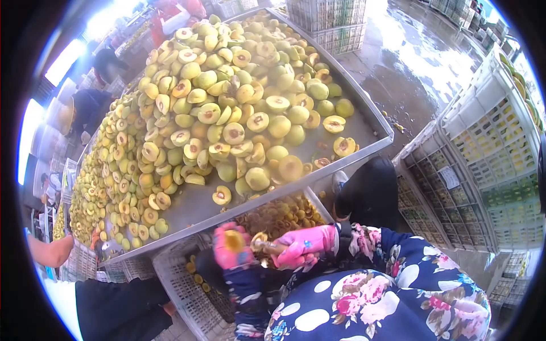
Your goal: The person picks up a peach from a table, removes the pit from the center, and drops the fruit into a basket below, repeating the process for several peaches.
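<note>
My left hand [232, 248], in a pink glove, is closed around a yellow fruit half [234, 241] just past the tray's near edge. Close beside it on the right, my right hand [301, 246], also gloved in pink, grips the handle of a small tool [274, 248]. The tool's tip is blurred and points toward the fruit half. Beyond both hands, a metal tray [199, 207] bears a large heap of halved yellow-green fruits [233, 133], several showing brown centres. Below its edge is a crate of brownish-yellow pieces [284, 216].
White crates [489, 153] full of fruit are stacked at the right, and more crates [327, 25] stand behind the tray. Another crate [182, 290] is low at the left. A person's arm [51, 251] shows at the left edge. The floor [398, 62] looks wet.
</note>
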Demonstrator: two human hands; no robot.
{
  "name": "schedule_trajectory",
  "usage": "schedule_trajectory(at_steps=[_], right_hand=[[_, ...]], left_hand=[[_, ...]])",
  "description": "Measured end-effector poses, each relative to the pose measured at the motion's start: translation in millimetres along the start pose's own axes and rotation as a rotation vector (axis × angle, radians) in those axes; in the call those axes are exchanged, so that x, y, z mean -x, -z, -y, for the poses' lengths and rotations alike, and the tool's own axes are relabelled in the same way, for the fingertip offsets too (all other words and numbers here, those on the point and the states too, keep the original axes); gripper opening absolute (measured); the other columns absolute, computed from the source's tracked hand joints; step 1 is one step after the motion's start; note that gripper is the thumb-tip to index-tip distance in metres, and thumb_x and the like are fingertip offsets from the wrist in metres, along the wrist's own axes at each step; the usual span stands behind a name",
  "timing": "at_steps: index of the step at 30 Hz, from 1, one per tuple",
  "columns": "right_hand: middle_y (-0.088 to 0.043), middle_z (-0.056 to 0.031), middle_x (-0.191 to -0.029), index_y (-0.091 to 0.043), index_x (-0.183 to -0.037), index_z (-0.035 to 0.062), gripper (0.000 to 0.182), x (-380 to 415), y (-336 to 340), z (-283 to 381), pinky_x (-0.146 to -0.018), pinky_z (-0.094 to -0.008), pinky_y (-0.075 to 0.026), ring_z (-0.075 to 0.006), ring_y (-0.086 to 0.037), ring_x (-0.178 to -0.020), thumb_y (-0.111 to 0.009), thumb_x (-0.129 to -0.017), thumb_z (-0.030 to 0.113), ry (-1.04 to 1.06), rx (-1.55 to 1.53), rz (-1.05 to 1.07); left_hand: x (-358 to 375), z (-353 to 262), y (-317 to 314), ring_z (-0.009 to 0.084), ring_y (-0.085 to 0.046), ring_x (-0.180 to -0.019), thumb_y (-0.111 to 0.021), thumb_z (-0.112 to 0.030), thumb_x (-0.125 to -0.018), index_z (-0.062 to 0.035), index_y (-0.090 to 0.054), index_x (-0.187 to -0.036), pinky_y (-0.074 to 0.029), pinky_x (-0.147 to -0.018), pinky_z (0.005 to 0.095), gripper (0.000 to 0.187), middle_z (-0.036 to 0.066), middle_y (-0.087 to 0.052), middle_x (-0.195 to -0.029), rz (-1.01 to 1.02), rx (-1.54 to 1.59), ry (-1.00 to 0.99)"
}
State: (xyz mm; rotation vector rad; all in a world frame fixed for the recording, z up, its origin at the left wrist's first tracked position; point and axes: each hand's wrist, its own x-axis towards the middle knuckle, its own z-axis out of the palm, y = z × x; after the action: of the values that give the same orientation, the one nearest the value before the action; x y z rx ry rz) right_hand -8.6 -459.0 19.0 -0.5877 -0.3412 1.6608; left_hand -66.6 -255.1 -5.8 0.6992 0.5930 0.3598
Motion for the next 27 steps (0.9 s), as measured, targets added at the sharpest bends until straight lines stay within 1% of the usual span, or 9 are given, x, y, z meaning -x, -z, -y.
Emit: schedule_trajectory(at_steps=[1, 3, 5, 6, 10, 14, 16, 21, 27], right_hand=[[-0.046, 0.0014, -0.054, -0.048, -0.086, 0.0063, 0.015, 0.0, 13.5, -7.1, -0.034, -0.0201, -0.033, -0.0054, -0.041, -0.04, -0.053, -0.086, 0.02, 0.038, 0.003, -0.026], [-0.055, -0.0054, -0.06, -0.056, -0.083, 0.0035, 0.016, -11.9, 49.4, -26.3, -0.04, -0.0292, -0.042, -0.0161, -0.052, -0.045, -0.056, -0.082, 0.019, -0.201, 0.745, -0.527], [-0.061, -0.0148, -0.068, -0.06, -0.082, -0.0007, 0.023, -14.1, 115.9, -71.0, -0.055, -0.0398, -0.048, -0.0293, -0.06, -0.062, -0.057, -0.076, 0.021, -0.191, 1.98, 0.017], [-0.062, -0.0195, -0.077, -0.063, -0.076, -0.0021, 0.024, -9.8, 94.7, -67.8, -0.063, -0.0434, -0.048, -0.0356, -0.06, -0.073, -0.055, -0.071, 0.02, -0.332, 1.688, -0.318], [-0.061, -0.0216, -0.076, -0.062, -0.081, -0.0038, 0.03, -10.1, 112.4, -80.2, -0.066, -0.0442, -0.047, -0.0372, -0.06, -0.076, -0.054, -0.072, 0.024, -0.329, 1.635, -0.192], [-0.06, -0.0226, -0.078, -0.059, -0.088, -0.0036, 0.031, -8.9, 77.8, -57.0, -0.064, -0.0428, -0.046, -0.0359, -0.06, -0.075, -0.055, -0.076, 0.025, -0.282, 1.375, -0.481], [-0.06, -0.0229, -0.081, -0.058, -0.091, -0.0048, 0.031, -2.6, 68.7, -48.5, -0.064, -0.0397, -0.046, -0.0343, -0.06, -0.074, -0.058, -0.076, 0.023, -0.2, 1.295, -0.549], [-0.059, -0.0202, -0.08, -0.05, -0.096, -0.0032, 0.03, 13.4, 65.2, -47.4, -0.06, -0.0369, -0.045, -0.0306, -0.06, -0.071, -0.056, -0.083, 0.024, -0.217, 1.181, -0.64], [-0.058, -0.0159, -0.074, -0.048, -0.098, -0.0025, 0.033, 21.6, 74.9, -53.5, -0.055, -0.0342, -0.045, -0.0249, -0.059, -0.064, -0.056, -0.083, 0.026, -0.132, 0.842, -0.695]], left_hand=[[-2.2, -16.2, 18.7, 0.0183, -0.057, -0.063, -0.05, -0.026, -0.086, -0.0026, -0.058, -0.089, -0.047, -0.049, 0.0254, 0.024, 0.01, -0.058, -0.076, 0.011, -0.308, -0.288], [0.6, -68.3, 44.0, 0.0164, -0.056, -0.065, -0.05, -0.023, -0.086, -0.0012, -0.06, -0.091, -0.05, -0.053, 0.027, 0.025, 0.007, -0.057, -0.075, -0.17, -0.598, -0.594], [-13.2, -128.3, 106.3, 0.0157, -0.057, -0.068, -0.054, -0.022, -0.085, -0.0018, -0.06, -0.094, -0.051, -0.054, 0.0294, 0.023, 0.009, -0.059, -0.082, -0.181, -0.433, -0.521], [-36.2, -160.7, 177.2, 0.0189, -0.06, -0.078, -0.059, -0.026, -0.084, -0.0016, -0.057, -0.104, -0.051, -0.067, 0.0323, 0.032, 0.01, -0.061, -0.094, -0.221, -0.628, -0.421], [-32.9, -166.6, 168.8, 0.022, -0.058, -0.089, -0.06, -0.02, -0.084, 0.0044, -0.055, -0.108, -0.045, -0.082, 0.0336, 0.035, 0.014, -0.061, -0.095, -0.42, -1.954, -0.882], [-60.1, -146.3, 74.3, 0.0179, -0.058, -0.089, -0.058, -0.01, -0.083, 0.0044, -0.057, -0.105, -0.046, -0.076, 0.0285, 0.026, 0.011, -0.062, -0.094, -0.132, -1.175, -0.321], [-74.8, -123.2, 21.6, 0.0191, -0.063, -0.079, -0.059, -0.01, -0.082, 0.0019, -0.061, -0.099, -0.048, -0.067, 0.0275, 0.021, 0.013, -0.063, -0.091, 0.207, -1.763, -0.879], [-120.7, -47.4, -43.9, 0.0319, -0.062, -0.075, -0.067, -0.032, -0.073, -0.0022, -0.062, -0.091, -0.049, -0.07, 0.0351, 0.035, 0.017, -0.063, -0.075, 0.109, -2.026, -0.291], [-134.9, -13.5, -20.4, 0.0231, -0.062, -0.071, -0.071, -0.02, -0.07, -0.0011, -0.059, -0.096, -0.049, -0.065, 0.0342, 0.034, 0.013, -0.064, -0.079, 0.143, -1.571, -0.543]])
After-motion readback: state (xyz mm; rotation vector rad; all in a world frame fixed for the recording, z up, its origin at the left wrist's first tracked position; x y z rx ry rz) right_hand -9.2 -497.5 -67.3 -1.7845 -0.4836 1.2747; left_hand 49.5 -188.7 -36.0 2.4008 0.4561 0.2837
